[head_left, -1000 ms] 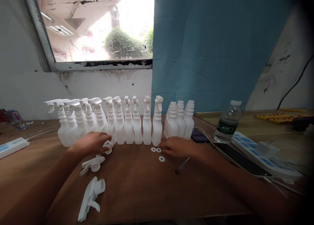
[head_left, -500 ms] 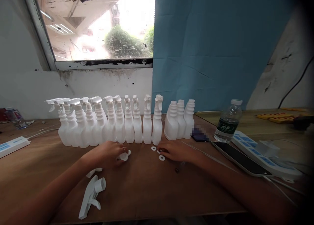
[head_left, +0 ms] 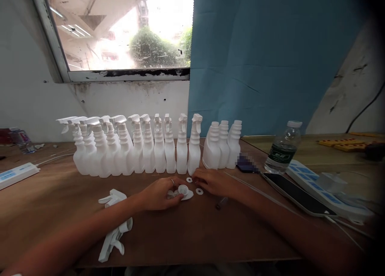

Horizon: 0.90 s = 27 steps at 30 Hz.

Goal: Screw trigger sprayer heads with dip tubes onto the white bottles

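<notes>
My left hand (head_left: 164,193) is closed on a white trigger spray head (head_left: 184,191), its round cap opening turned upward. Just to the right, my right hand (head_left: 212,181) has its fingers pinched on a small white washer that they almost wholly hide. Two flat ring washers lie by its fingertips, one at the far side (head_left: 189,180) and one nearer (head_left: 199,191). Left of my left forearm rest two loose spray heads, an upper one (head_left: 116,196) and a lower one (head_left: 112,244). A row of white bottles with spray heads (head_left: 159,151) stands behind my hands.
Three bottles without heads (head_left: 212,151) stand right of the row. Farther right are a water bottle (head_left: 281,151), a phone (head_left: 296,193) and a power strip (head_left: 323,183) with cables. Another power strip (head_left: 18,175) lies at the left. A small dark object (head_left: 218,206) sits near my right wrist.
My left hand has moved right with the spray head, bringing it beside the washers with its opening up. The washer under my right fingertips no longer shows on the table.
</notes>
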Each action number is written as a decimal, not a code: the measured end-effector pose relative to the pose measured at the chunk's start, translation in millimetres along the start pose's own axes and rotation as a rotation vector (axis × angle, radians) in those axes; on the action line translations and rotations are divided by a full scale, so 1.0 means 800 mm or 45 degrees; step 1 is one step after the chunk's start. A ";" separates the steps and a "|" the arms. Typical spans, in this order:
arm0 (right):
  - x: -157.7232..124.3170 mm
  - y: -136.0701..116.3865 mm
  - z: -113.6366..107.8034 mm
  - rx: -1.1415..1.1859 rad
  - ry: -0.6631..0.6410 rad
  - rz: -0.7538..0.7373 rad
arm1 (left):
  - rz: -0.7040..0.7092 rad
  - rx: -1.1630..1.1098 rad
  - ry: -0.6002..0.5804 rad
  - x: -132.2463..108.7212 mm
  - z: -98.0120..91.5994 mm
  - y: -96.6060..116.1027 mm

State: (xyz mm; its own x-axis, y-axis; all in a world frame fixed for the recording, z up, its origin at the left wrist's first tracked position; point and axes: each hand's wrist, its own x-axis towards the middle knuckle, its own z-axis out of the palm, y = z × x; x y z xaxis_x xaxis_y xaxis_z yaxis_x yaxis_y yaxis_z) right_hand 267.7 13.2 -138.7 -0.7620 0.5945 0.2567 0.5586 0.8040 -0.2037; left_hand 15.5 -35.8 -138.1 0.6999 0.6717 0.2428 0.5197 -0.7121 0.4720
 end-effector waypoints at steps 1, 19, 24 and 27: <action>0.000 -0.002 0.001 0.012 0.031 -0.007 | -0.021 -0.010 0.001 -0.001 0.000 -0.002; -0.001 -0.045 0.021 -0.005 0.439 -0.493 | -0.115 0.149 -0.025 -0.005 0.002 -0.010; 0.000 -0.039 0.030 0.026 0.527 -0.488 | -0.082 0.209 0.003 -0.007 0.004 -0.011; 0.000 -0.036 0.034 0.045 0.537 -0.479 | -0.047 0.271 -0.015 -0.007 0.003 -0.011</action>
State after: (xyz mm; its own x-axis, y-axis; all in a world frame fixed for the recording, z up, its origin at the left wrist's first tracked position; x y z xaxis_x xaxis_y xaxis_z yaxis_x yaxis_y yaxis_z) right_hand 242.7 -10.0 -158.5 -0.7056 0.2265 0.6714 0.2573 0.9648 -0.0550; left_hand 8.3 -34.0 -145.5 0.6836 0.6964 0.2182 0.6359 -0.7151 0.2903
